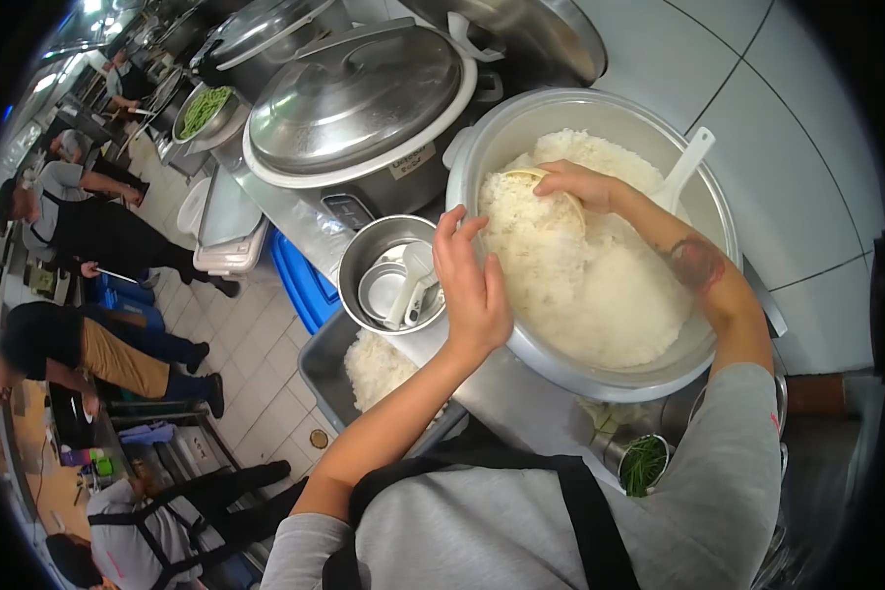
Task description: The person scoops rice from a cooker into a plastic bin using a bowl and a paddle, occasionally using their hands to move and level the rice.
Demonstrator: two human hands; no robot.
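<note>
Inside the rice pot [560, 382], my right hand [582, 185] grips a rice-heaped bowl [577, 209], left hand [474, 295] loosely open; scooping seemingly calls for a level wrist.

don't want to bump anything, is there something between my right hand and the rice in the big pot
Nothing visible blocks it. The right hand is inside the pot, holding a yellow-rimmed bowl at the rice. The white paddle stands beyond the forearm, not between them.
</note>
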